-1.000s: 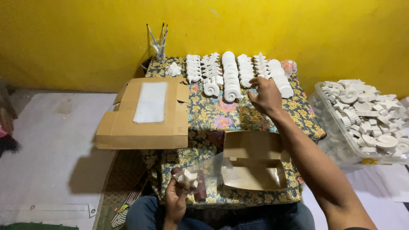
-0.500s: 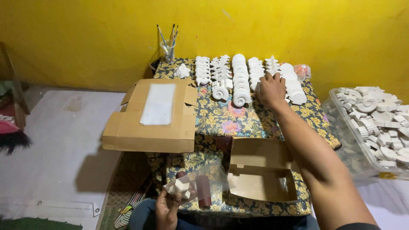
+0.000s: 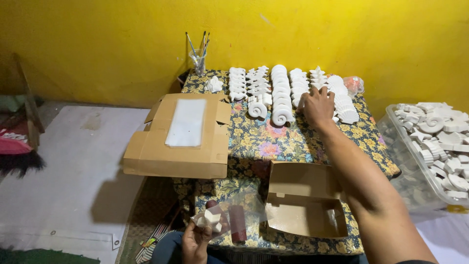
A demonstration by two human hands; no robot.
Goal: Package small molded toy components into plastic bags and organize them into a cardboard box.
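Nearest to us, our left hand (image 3: 196, 239) was closed around a clear plastic bag (image 3: 229, 215) with small white star-shaped pieces (image 3: 211, 217) and dark red sticks (image 3: 238, 223) inside, held low at the front edge of the table with the flowered cloth (image 3: 293, 139). Just beside the bag, an open brown cardboard box (image 3: 305, 205) lay on the cloth with its lid thrown back. To the left, a larger flat cardboard box (image 3: 178, 137) rested on the table's corner with a white sheet (image 3: 185, 122) on top. Further out, our right arm stretched across the table, and our right hand (image 3: 316, 105) lay palm down on the rows of white plaster figures (image 3: 281, 93), fingers spread and touching them; we could not tell whether it gripped one. Off to the right, a clear plastic tub (image 3: 415, 171) held a heap of more white figures. At the far edge, against the yellow wall (image 3: 342, 34), stood a glass of paintbrushes (image 3: 199, 56).
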